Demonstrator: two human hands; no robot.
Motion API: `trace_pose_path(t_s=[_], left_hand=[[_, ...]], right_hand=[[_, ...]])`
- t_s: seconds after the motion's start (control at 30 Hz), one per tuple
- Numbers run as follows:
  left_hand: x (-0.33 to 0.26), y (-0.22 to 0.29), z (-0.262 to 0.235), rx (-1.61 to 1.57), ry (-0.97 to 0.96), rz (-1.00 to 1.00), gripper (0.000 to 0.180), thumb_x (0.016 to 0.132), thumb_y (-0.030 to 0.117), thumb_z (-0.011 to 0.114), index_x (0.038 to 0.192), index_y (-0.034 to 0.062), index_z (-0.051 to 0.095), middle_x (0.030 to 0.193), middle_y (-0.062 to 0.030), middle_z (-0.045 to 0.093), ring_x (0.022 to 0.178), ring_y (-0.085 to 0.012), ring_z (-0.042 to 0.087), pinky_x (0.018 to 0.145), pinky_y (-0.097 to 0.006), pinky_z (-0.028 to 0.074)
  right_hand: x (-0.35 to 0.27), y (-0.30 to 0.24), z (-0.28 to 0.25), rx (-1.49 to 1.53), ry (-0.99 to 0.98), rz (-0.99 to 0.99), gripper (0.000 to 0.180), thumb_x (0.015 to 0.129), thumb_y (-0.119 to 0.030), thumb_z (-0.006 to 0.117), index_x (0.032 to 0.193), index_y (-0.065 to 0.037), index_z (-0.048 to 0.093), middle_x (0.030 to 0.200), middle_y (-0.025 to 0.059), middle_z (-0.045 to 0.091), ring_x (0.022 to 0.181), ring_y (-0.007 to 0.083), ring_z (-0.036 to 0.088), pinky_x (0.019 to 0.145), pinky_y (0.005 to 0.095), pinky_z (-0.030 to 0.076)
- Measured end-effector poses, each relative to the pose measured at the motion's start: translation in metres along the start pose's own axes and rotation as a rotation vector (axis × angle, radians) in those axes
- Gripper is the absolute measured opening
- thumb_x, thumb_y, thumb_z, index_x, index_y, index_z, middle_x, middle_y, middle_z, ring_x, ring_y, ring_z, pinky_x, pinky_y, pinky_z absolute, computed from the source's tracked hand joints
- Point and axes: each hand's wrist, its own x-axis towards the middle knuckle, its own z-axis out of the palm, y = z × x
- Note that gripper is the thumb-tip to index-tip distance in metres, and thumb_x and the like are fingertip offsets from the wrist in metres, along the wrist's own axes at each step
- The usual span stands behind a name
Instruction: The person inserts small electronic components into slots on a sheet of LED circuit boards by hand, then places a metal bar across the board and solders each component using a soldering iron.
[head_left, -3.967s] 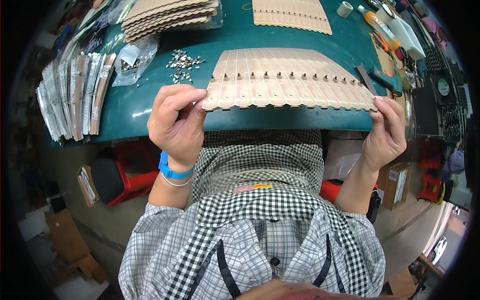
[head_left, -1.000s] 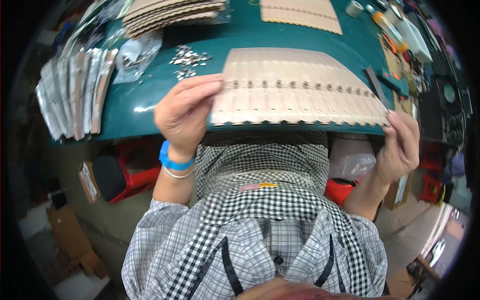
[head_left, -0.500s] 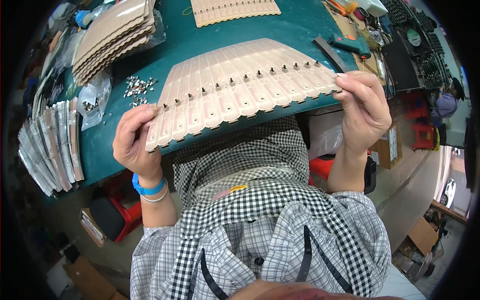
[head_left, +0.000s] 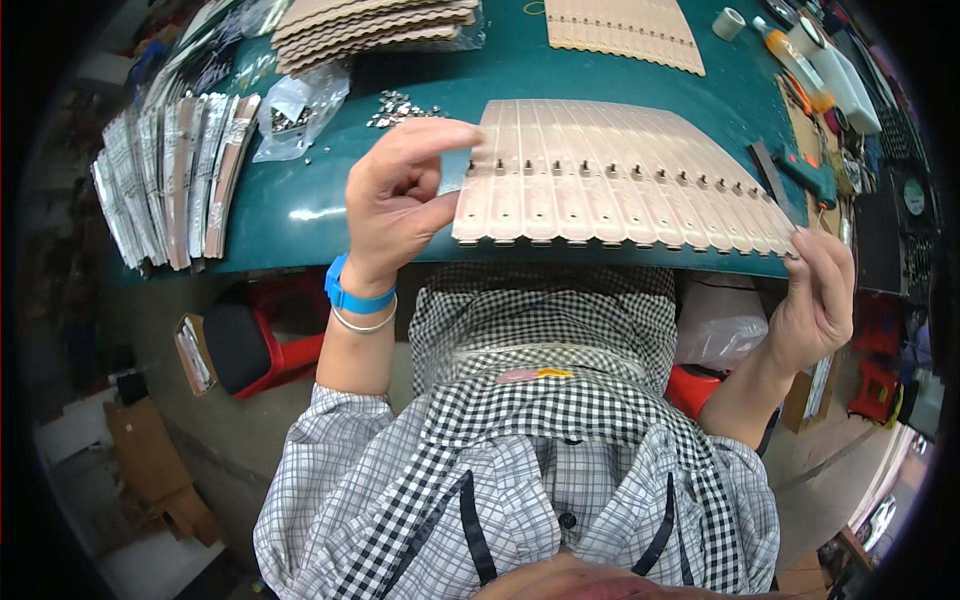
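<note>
A beige panel of narrow strips side by side (head_left: 600, 200), with a scalloped near edge and a row of small dark metal pins across it, is held up over the near edge of the table. My left hand (head_left: 400, 195), with a blue wristband, has its thumb and index finger at the panel's left edge, curled round it. At the right corner, my right hand (head_left: 815, 295) pinches the panel between thumb and fingers. Small metal pieces line the scalloped edge.
On the green table (head_left: 400, 70) lie a stack of similar panels (head_left: 370, 30), another pinned panel (head_left: 620, 30), loose metal parts (head_left: 400, 108), a bag of parts (head_left: 300, 115) and wrapped strip bundles (head_left: 175, 180). A green glue gun (head_left: 815, 180) sits right, near a dark bar (head_left: 768, 175).
The view has shifted. The panel's left end has come up and its right end has dropped. My left hand has moved from the lower left corner to higher along the left edge.
</note>
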Motion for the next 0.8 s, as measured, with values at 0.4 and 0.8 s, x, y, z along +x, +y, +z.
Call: trace_pose_path(t_s=[0.4, 0.8], left_hand=[[0.017, -0.004, 0.002, 0.002, -0.181, 0.141, 0.030, 0.071, -0.017, 0.069, 0.093, 0.0025, 0.074, 0.095, -0.0110, 0.073, 0.090, -0.0226, 0.071, 0.075, -0.029, 0.058], [0.018, -0.008, 0.003, 0.010, -0.184, 0.180, 0.026, 0.071, -0.017, 0.069, 0.088, 0.0011, 0.073, 0.087, -0.0109, 0.073, 0.083, -0.0209, 0.071, 0.073, -0.029, 0.058]], right_hand=[[0.001, 0.001, 0.001, -0.003, 0.007, 0.015, 0.021, 0.079, 0.011, 0.070, 0.100, 0.009, 0.070, 0.098, 0.0163, 0.065, 0.094, 0.0222, 0.063, 0.081, 0.0284, 0.051], [0.002, 0.000, -0.001, -0.008, -0.001, 0.002, 0.021, 0.079, 0.012, 0.069, 0.100, 0.009, 0.070, 0.098, 0.0163, 0.065, 0.094, 0.0226, 0.063, 0.080, 0.0286, 0.051]])
